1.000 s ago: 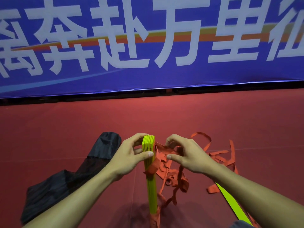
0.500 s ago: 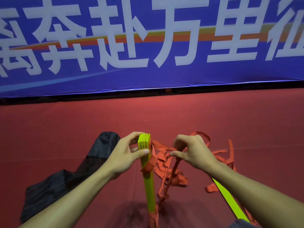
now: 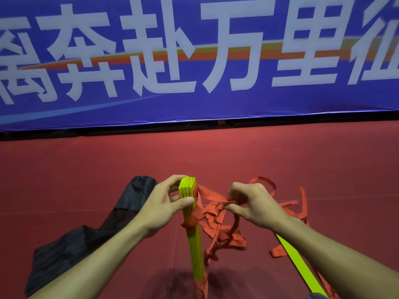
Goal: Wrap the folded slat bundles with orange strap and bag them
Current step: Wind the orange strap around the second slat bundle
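black bag (image 3: 86, 240) lies seemingly slack beside hands (image 3: 159, 205) (image 3: 257, 203) gripping bundle (image 3: 195, 244), strap (image 3: 208, 194).

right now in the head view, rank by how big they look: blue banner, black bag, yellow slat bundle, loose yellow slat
1. blue banner, spans the whole top of the view
2. black bag
3. slat bundle and loose slat: they look alike, and the loose slat is partly hidden and cut off by the frame edge, so unranked
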Motion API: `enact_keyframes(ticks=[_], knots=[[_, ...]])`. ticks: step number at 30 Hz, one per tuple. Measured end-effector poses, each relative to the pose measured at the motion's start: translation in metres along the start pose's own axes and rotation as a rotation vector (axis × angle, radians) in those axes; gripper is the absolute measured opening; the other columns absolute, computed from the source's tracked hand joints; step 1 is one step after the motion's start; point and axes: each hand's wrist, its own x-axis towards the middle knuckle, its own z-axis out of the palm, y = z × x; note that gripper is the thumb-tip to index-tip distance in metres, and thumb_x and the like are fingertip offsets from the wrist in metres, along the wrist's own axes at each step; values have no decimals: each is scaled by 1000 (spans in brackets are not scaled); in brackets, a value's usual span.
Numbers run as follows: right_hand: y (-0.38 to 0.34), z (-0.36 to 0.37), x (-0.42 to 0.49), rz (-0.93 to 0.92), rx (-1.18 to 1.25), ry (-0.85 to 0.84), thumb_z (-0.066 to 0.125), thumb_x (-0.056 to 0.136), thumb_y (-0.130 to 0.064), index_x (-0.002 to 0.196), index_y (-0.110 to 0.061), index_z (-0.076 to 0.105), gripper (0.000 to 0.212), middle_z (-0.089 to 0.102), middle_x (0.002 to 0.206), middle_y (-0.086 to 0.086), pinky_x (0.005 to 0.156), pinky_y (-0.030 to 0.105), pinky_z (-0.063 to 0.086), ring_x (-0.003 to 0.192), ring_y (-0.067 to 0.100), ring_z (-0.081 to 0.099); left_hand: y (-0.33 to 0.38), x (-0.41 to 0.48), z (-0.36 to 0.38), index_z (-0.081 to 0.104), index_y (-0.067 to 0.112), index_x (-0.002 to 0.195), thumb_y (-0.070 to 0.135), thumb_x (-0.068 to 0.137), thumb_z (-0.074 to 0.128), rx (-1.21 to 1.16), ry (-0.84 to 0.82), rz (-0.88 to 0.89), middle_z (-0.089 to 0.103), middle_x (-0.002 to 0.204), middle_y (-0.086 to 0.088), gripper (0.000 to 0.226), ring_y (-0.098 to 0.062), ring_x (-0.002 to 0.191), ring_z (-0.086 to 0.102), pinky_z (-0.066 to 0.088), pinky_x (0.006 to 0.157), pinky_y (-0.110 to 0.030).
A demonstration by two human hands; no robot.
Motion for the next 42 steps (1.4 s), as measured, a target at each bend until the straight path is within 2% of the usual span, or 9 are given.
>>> enact_keyframes(ticks=[6,10,13,21,24,31,37,40,42], knots=[[5,-6,-4,25,25,-79,81,77,-20,72,-28,54,29,61,69,-9,68,29,52,71,11,62,-1,-1,-3,61,12,113,-10,85,67,-44,10,-24,64,101,-7,37,-8,76,69,53,68,-20],[7,-5,-3,-3,-64,-70,80,77,-20,61,-32,40,45,49,60,-12,56,19,40,60,7,51,-1,-1,-3,61,12,114,-11,85,67,-38,6,-20,65,101,-6,38,-9,77,69,54,70,-21],[7,-4,-2,-27,-64,14,67,72,-17,60,-29,37,34,50,63,-5,57,31,39,59,12,47,-1,-1,-3,61,10,116,-11,84,67,-34,1,-17,65,101,-6,39,-10,79,70,54,70,-22],[0,0,-5,84,279,119,77,69,-30,54,-23,35,45,58,61,7,54,36,40,58,28,54,-2,0,-4,61,10,117,-8,84,69,-11,-3,-19,65,104,-9,39,-11,83,70,55,74,-24],[-10,1,-4,137,420,93,78,75,-43,52,-16,44,49,45,51,7,51,33,30,51,15,39,-2,-1,-2,61,12,117,-9,84,69,-22,-17,-29,66,104,-8,39,-11,84,71,55,74,-24],[-18,3,-3,228,491,-45,79,78,-5,96,-14,58,29,52,57,-2,52,20,39,51,8,46,-4,-1,4,61,12,117,-10,83,69,-36,-45,-32,67,104,-4,41,-9,86,70,54,75,-23],[-23,11,-2,331,508,-37,63,74,14,83,-15,59,30,50,65,-5,52,26,36,54,9,41,-5,1,11,62,12,116,-11,82,70,-26,-76,-13,68,103,-1,42,-9,90,69,54,78,-23],[-24,16,-1,320,509,-16,69,74,2,86,-15,62,22,46,59,-9,54,29,36,54,8,40,-5,2,16,61,11,116,-12,82,70,-18,-78,-6,67,105,-3,42,-8,90,70,54,78,-22],[-27,18,0,276,447,-36,81,70,-30,87,-18,65,27,55,65,-4,59,29,42,59,5,47,-6,2,18,61,11,116,-12,82,70,0,-78,6,67,107,-4,42,-8,91,70,54,79,-21]])
